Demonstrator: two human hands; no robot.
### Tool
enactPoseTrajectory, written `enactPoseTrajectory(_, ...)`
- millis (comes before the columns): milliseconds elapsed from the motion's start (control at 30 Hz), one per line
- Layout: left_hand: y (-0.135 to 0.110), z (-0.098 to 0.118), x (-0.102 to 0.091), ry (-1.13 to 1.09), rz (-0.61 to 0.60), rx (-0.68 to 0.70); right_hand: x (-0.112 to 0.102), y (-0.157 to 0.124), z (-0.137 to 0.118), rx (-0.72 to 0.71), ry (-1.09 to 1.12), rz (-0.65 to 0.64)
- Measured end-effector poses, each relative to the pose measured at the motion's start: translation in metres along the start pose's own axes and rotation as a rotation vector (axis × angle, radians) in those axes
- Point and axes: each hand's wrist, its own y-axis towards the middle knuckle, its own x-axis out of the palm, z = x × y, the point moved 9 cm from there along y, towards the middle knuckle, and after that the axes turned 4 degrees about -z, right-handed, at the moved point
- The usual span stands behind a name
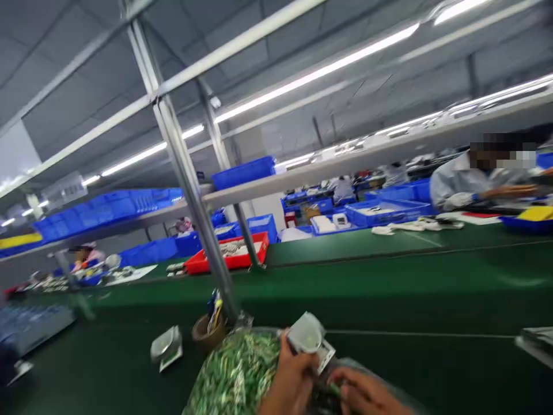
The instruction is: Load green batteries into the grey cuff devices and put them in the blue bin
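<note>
Two hands: I see the left hand (292, 372) closed around a white device (306, 333); the right hand (365, 391) has fingers curled in at a small green piece (335, 388), too blurred for me to tell whether they grip it.
One white device, held: raised over the dark green worktop (415, 372).
One clear bag (237, 377): beside the left hand, full of green pieces I cannot count.
One brown cup (207, 334): holding slim tools, near one metal post (188, 190).
One second device (166, 344): lying left of the cup.
One red tray (196, 265): beyond the post.
</note>
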Motion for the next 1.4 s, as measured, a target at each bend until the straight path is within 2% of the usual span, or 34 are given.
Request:
enactPoseTrajectory(133, 0.001, -0.011, 0.008, -0.2, -0.095, -0.199, 0.005, 0.0, 0.026, 0.159, 0.5, 0.083)
enactPoseTrajectory(233, 0.009, -0.017, 0.006, -0.337, -0.094, -0.27, -0.002, -0.001, 0.03, 0.181, 0.6, 0.213)
enactPoseTrajectory(333, 0.016, -0.021, -0.005, -0.401, -0.001, -0.23, -0.01, -0.006, 0.037, 0.187, 0.591, 0.348)
enactPoseTrajectory(500, 0.019, -0.022, -0.015, -0.412, 0.102, -0.155, -0.023, -0.01, 0.038, 0.162, 0.494, 0.477)
enactPoseTrajectory(800, 0.014, -0.029, -0.006, -0.315, 0.05, -0.164, -0.051, -0.037, 0.034, 0.274, 0.225, 0.773)
enactPoseTrajectory(900, 0.011, -0.027, -0.002, -0.291, 0.05, -0.161, -0.053, -0.038, 0.028, 0.265, 0.112, 0.763)
enactPoseTrajectory(1033, 0.01, -0.025, -0.001, -0.256, 0.063, -0.161, -0.049, -0.028, -0.001, 0.062, -0.193, 0.625)
enactPoseTrajectory(1067, 0.009, -0.025, -0.001, -0.239, 0.06, -0.163, -0.049, -0.028, -0.003, 0.048, -0.232, 0.604)
enactPoseTrajectory(1200, 0.0, -0.027, 0.005, -0.187, 0.032, -0.178, -0.061, -0.037, 0.022, 0.214, -0.156, 0.624)
enactPoseTrajectory(1267, -0.004, -0.03, 0.01, -0.16, 0.005, -0.194, -0.064, -0.041, 0.032, 0.25, -0.135, 0.626)
enactPoseTrajectory(1333, -0.008, -0.033, 0.013, -0.134, -0.008, -0.203, -0.063, -0.039, 0.027, 0.192, -0.196, 0.612)
enactPoseTrajectory(1400, -0.01, -0.034, 0.014, -0.113, -0.001, -0.212, -0.058, -0.035, 0.011, 0.075, -0.282, 0.588)
